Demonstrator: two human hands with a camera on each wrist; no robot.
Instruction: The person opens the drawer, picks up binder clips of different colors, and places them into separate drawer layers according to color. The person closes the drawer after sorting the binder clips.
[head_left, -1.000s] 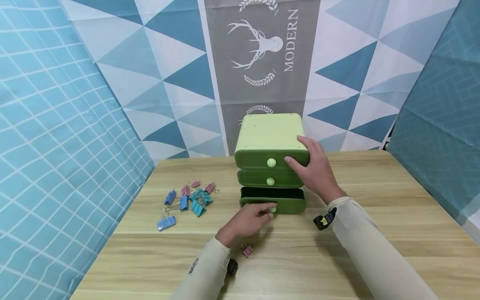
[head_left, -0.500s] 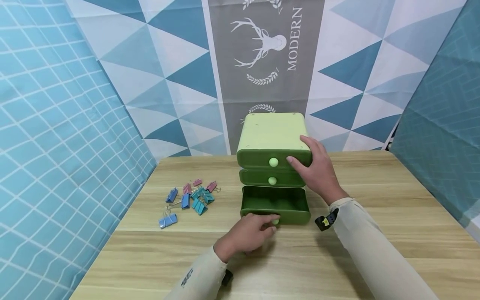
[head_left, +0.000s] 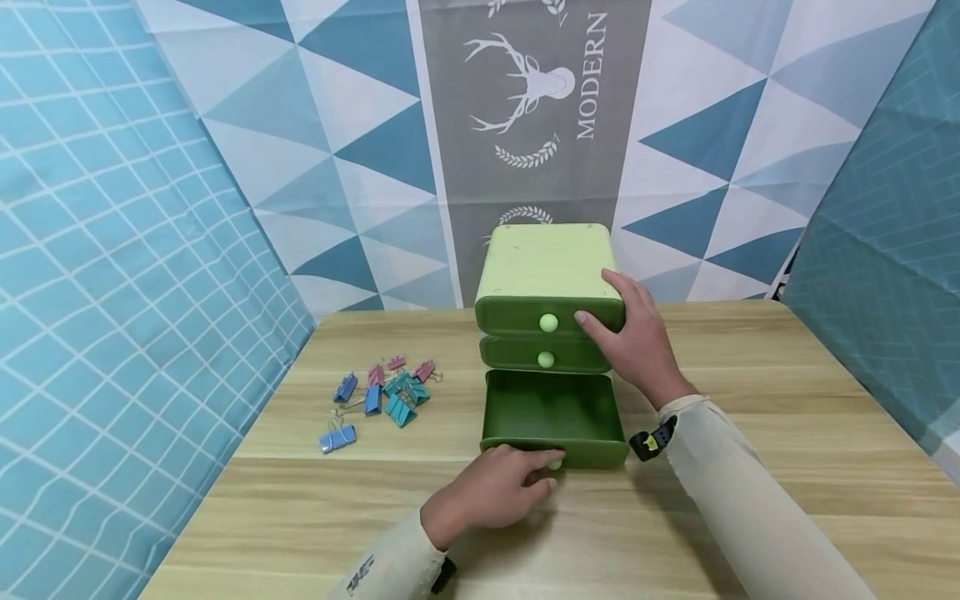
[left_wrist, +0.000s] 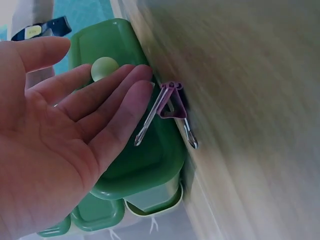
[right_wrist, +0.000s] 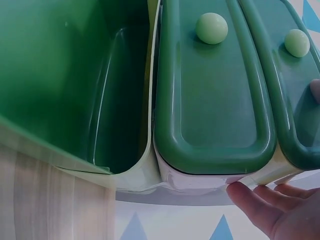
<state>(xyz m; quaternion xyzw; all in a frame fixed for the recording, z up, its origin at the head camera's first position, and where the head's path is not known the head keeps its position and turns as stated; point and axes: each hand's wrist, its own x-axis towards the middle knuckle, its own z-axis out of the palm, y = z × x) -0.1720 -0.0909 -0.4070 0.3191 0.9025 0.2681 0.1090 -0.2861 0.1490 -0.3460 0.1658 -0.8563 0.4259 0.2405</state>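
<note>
A small green desktop drawer cabinet [head_left: 551, 262] with three stacked drawers stands on the wooden table. Its bottom drawer [head_left: 555, 412] is pulled well out, and no contents show inside. My left hand [head_left: 495, 487] is at that drawer's front, index finger over the round light-green knob [left_wrist: 104, 68] and thumb just below it. My right hand [head_left: 637, 342] grips the cabinet's upper right corner, its thumb on the top drawer front. In the left wrist view a pink binder clip [left_wrist: 172, 102] stands on the table beside my fingertips; the head view hides it behind my left hand.
Several blue, teal and pink binder clips [head_left: 401, 408] lie in a loose group left of the cabinet. One blue clip [head_left: 337, 437] lies nearer to me. A patterned cloth backdrop [head_left: 390, 167] hangs behind the table.
My left hand has drawn the bottom drawer from slightly open to far out toward me. Its forearm now covers the pink clip in the head view. My right hand keeps its hold.
</note>
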